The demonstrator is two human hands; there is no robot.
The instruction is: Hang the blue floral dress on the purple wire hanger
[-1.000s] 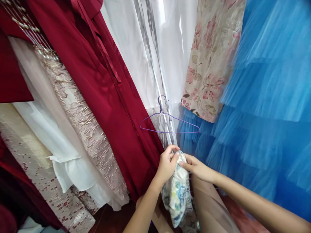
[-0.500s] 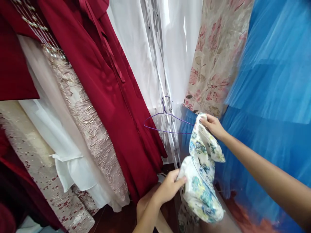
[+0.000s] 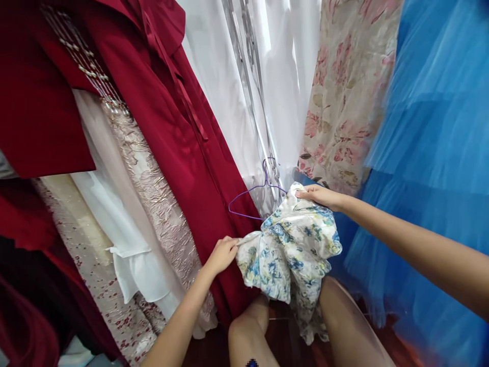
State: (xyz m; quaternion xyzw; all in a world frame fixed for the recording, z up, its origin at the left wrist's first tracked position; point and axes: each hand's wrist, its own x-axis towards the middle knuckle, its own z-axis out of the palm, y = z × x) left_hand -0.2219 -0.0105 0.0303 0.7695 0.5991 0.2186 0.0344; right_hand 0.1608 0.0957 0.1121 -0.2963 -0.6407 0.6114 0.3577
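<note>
A white floral garment (image 3: 290, 239) with blue and yellow flowers is stretched between my two hands, its lower part hanging between my knees. My left hand (image 3: 224, 254) pinches its left edge. At its upper right, my right hand (image 3: 319, 196) grips the top edge, thumb in front. A purple wire hanger (image 3: 244, 193) hangs from silvery ribbons or strips behind the garment. The right part of the hanger is hidden by the cloth, around or behind the part near my right hand.
Long dark red dresses (image 3: 183, 168) hang on the left, beside a pinkish textured dress (image 3: 153, 188) and a white ruffled one (image 3: 133, 270). White fabric (image 3: 282, 76) hangs behind. To the right are a pink-flowered dress (image 3: 336, 112) and blue tulle (image 3: 431, 137). My knees (image 3: 248, 326) are below.
My left hand has moved left and up, pulling the garment's edge outward, so the cloth is spread wider. My right hand has shifted slightly left. The cloth now covers more of the hanger.
</note>
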